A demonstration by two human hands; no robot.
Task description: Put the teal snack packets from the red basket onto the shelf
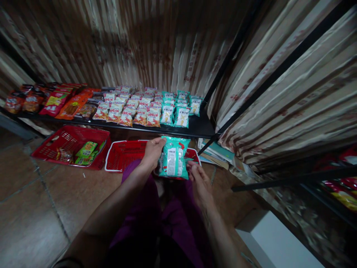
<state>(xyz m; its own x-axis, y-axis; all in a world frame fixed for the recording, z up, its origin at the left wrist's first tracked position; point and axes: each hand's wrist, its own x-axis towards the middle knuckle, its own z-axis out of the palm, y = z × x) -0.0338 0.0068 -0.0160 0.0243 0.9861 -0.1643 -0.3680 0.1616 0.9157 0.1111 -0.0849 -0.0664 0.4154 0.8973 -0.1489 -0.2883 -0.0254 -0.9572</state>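
Note:
A teal snack bag point(174, 158), its white printed panel facing me, is held between my hands above the red baskets. My left hand point(153, 152) pinches its upper left edge, the thumb near the top corner. At the lower right edge of the bag, my right hand point(198, 178) has its fingers curled in against it. Matching teal bags point(182, 116) stand in rows at the right end of the low black shelf point(200, 126). Left of them are white and orange snack bags point(139, 115).
A red basket with a white rim point(108, 158) sits under the shelf. Farther left, another red basket point(63, 136) holds green packets point(87, 149). Books point(220, 150) lie beside a black shelf post. A white box point(279, 242) is at lower right, and a striped curtain point(167, 41) hangs behind.

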